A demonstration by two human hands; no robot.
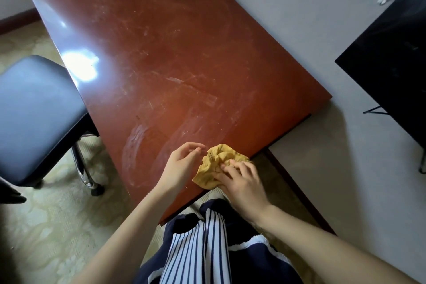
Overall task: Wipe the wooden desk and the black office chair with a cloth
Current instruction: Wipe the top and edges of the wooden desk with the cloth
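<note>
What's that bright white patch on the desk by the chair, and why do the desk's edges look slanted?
Head view: the patch is glare off the glossy wooden desk beside the black chair; the wide-angle lens likely skews the edges; the yellow cloth looks slightly soft.

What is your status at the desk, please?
Right grip pressing yellow cloth at near desk corner. Left grip open beside it, holding nothing. Desk streaked; black chair at left. Nothing in the way.
</note>
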